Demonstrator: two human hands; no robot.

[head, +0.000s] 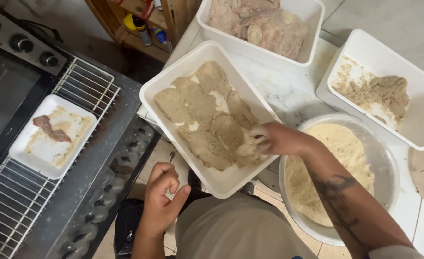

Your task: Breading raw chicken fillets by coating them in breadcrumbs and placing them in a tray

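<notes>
Over the white tray (173, 76), my right hand (277, 139) grips a breaded cutlet (243, 148). Left of the tray, my left hand (161, 194) hangs loosely curled, holding nothing.

Spray cans (143, 29) w/ coloured labels, wooden shelf (130, 36), top.
</notes>
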